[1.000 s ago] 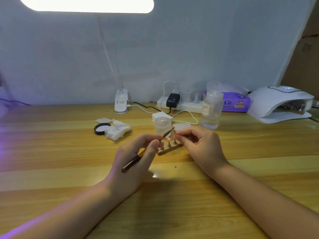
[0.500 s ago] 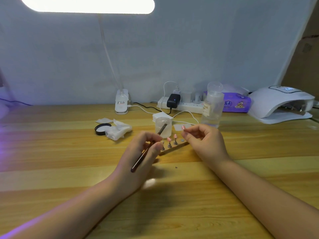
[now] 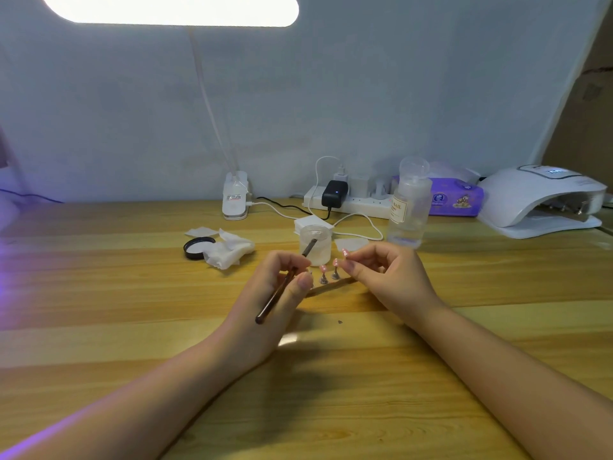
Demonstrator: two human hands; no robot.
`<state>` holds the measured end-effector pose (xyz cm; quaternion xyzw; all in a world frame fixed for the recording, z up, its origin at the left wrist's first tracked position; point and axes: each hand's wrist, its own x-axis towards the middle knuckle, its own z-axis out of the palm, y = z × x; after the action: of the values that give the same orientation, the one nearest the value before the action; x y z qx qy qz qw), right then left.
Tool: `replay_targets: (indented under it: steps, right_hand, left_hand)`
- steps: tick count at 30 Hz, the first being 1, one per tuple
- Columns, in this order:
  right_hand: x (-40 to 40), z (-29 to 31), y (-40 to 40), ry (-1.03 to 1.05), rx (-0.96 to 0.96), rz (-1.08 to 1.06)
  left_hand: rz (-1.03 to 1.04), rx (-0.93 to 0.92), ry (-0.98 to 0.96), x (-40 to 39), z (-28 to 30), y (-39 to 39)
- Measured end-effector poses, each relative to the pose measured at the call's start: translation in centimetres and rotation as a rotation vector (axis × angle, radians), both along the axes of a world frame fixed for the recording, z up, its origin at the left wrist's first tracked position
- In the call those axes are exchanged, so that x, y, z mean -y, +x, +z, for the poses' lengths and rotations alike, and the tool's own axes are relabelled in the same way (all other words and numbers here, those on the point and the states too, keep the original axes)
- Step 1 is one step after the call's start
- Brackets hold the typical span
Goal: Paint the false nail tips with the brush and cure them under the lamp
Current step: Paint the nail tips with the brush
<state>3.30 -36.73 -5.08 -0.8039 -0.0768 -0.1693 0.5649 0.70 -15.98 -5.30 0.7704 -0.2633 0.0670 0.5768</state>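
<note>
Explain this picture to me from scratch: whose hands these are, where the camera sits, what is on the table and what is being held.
No machine here: a person works with bare hands, filmed by a camera worn on their head, looking forward and down. The left hand grips a dark brush whose tip points into a small clear jar. The right hand pinches a pink nail tip. Between the hands, more nail tips stand on little stands on the wooden table. Further back lie a black lid, crumpled wipes, a clear bottle, a power strip and, far right, the white curing lamp. A bright desk light hangs overhead.
</note>
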Motion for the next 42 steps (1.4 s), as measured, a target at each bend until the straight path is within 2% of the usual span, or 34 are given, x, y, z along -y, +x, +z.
replay_targets:
  steps: [4,10,15,25,29,38,42]
  right_hand:
    - [-0.4,0.0,-0.3,-0.008,0.019,0.020]
    - [-0.6,0.4,-1.1,-0.128,0.175,-0.111]
    - [-0.9,0.3,-1.2,-0.158,0.176,-0.074]
    - [-1.0,0.0,-1.0,-0.107,0.176,-0.051]
    - [-0.9,-0.1,-1.0,-0.123,0.167,-0.055]
    - [-0.8,0.0,-1.1,-0.071,0.159,-0.006]
    - [-0.7,-0.1,-1.0,-0.083,0.160,-0.012]
  left_hand:
    - [0.038,0.000,-0.058,-0.1,0.0,0.3]
    - [0.103,0.134,-0.168,-0.1,0.2,-0.1]
    - [0.129,0.238,-0.110,0.3,0.2,-1.0]
    - [0.083,0.174,-0.084,0.5,0.3,-1.3]
    - [0.035,0.181,-0.133,0.6,0.5,-1.8]
    - [0.091,0.137,-0.126,0.6,0.4,-1.4]
    - [0.085,0.150,-0.185,0.4,0.3,-1.2]
